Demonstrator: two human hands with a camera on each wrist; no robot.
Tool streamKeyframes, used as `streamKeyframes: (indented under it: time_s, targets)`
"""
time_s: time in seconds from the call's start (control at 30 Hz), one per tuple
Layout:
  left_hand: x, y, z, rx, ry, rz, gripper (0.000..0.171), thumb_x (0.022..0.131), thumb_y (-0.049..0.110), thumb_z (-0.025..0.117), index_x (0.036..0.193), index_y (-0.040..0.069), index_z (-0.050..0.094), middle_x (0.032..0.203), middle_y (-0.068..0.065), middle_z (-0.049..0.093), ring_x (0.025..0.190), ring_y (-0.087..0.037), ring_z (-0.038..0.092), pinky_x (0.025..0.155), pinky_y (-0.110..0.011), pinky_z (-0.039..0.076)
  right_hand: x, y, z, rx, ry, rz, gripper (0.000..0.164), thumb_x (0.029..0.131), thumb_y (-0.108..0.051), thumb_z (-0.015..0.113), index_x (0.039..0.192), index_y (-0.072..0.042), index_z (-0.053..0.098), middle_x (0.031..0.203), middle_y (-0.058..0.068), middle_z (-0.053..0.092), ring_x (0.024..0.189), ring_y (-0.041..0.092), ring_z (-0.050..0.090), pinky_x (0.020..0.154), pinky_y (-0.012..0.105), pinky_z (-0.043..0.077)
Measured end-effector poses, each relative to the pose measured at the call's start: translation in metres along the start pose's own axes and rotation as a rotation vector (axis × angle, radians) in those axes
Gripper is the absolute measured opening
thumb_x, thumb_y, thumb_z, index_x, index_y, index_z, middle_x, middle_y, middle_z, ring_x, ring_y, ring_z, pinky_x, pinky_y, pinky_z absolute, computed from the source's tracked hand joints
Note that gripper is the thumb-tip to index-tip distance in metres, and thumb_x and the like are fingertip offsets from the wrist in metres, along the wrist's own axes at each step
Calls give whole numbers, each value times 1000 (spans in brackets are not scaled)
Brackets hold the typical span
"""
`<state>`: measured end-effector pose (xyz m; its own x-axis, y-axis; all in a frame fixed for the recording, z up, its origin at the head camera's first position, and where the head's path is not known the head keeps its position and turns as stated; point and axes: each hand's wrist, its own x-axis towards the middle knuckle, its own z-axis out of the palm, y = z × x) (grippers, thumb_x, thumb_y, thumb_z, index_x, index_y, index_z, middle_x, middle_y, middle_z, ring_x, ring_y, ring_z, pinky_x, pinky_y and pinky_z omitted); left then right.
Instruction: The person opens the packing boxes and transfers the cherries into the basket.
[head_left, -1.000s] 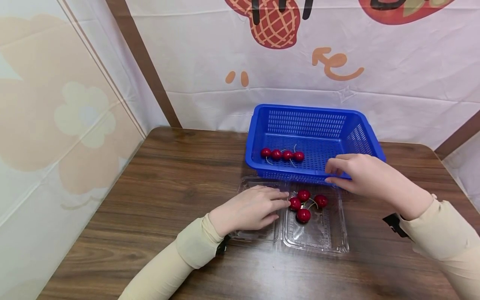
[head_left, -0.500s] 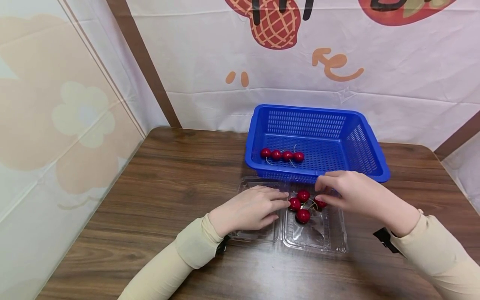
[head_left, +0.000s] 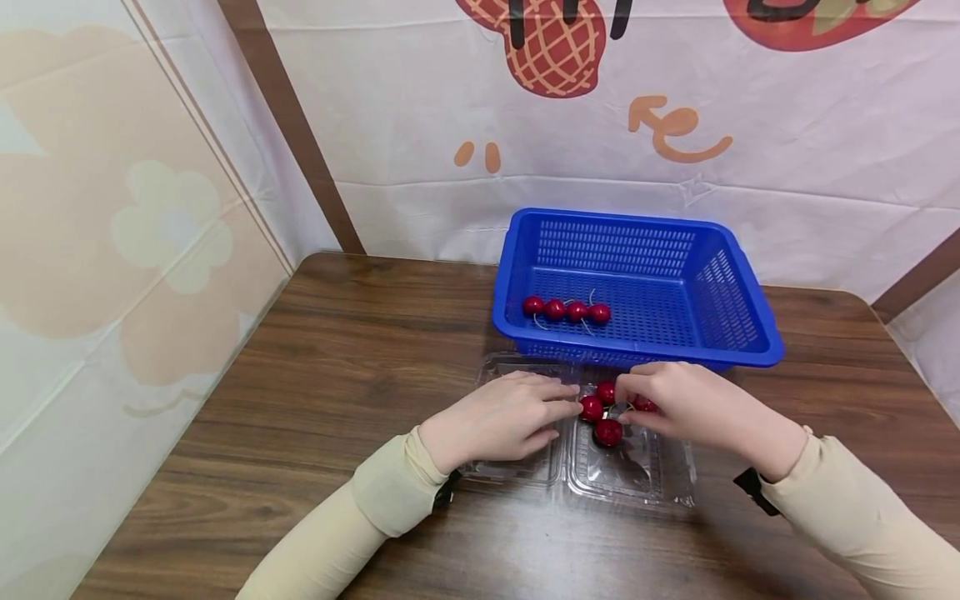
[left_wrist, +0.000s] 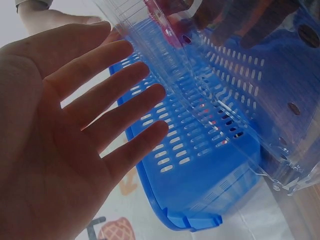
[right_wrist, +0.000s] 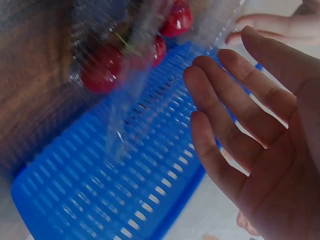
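In the head view my left hand [head_left: 498, 417] lies over the left half of a hinged clear plastic box [head_left: 626, 482], fingers straight, fingertips beside a red cherry [head_left: 591, 407]. Several cherries with thin stems are in the box's right half; the front one [head_left: 608, 432] shows whole. My right hand [head_left: 686, 412] reaches over that half from the right, thumb and forefinger among the cherries, partly covering one. In the right wrist view its fingers [right_wrist: 235, 120] are loosely bent, with nothing seen between them. The left wrist view shows the left palm and spread fingers [left_wrist: 127, 107].
A blue slotted plastic basket [head_left: 763, 346] stands directly behind the box. Several more cherries [head_left: 577, 312] sit in a row inside it at its front left. All rest on a brown wooden table [head_left: 360, 375], with a printed cloth [head_left: 405, 100] hanging behind.
My right hand has come from the basket's front rim down and left to the cherries in the box. The basket's right end shifted slightly outward. My left hand stays put.
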<state>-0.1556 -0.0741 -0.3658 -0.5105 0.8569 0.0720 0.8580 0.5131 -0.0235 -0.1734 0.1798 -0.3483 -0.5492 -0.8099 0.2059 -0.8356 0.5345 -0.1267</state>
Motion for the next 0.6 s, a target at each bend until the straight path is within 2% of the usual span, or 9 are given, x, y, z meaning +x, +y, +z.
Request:
streamKeyframes:
  time_s: [0.17,0.37,0.6]
  targets:
    - [0,0,-1,1,-3,-2,44,88,29,55,131,18,55,136,-3,52,124,-20,45,106,-38,38,1,0,8,8,-49,16,12,75,-26,73,79,-21,62,72,-10,59,62,3,52,52,25,52]
    - [0,0,0,-1,4,5,44,88,29,56,130,18,56,135,-3,53,123,-20,45,106,-37,38,3,-1,19,5,-84,-9,17,73,-28,74,82,-17,64,76,-6,63,66,6,58,57,28,54]
    - [0,0,0,0,4,4,44,88,29,55,130,18,55,136,-3,52,123,-20,45,106,-37,38,7,-4,24,-4,-114,-1,19,72,-28,75,82,-17,64,75,-5,64,65,5,56,56,29,54]
